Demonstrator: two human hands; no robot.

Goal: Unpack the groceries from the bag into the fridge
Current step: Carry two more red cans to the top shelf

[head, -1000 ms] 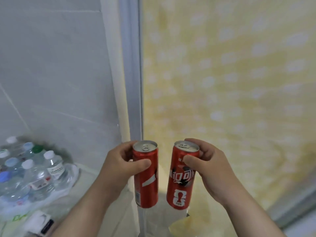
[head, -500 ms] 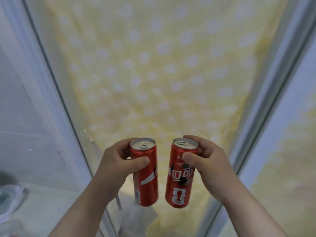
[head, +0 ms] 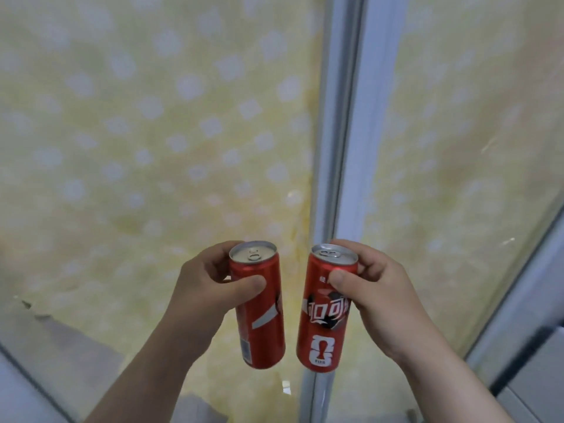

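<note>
Two slim red soda cans stand upright in the air in front of me, a small gap between them. My left hand grips the left can near its top, thumb across the front. My right hand grips the right can, which shows white lettering and a trophy mark, thumb pressed just below the rim. Both silver lids with pull tabs face up. Neither the grocery bag nor the fridge can be made out.
Behind the cans hangs a yellow curtain with pale dots behind glass. A grey-white vertical frame post runs down just right of centre. A second glass panel lies to the right, with a grey surface at the lower right.
The view has swung to the right: the bottles and tiled wall at the left are gone, and the frame post now stands right of centre. Both hands still hold their cans the same way.
</note>
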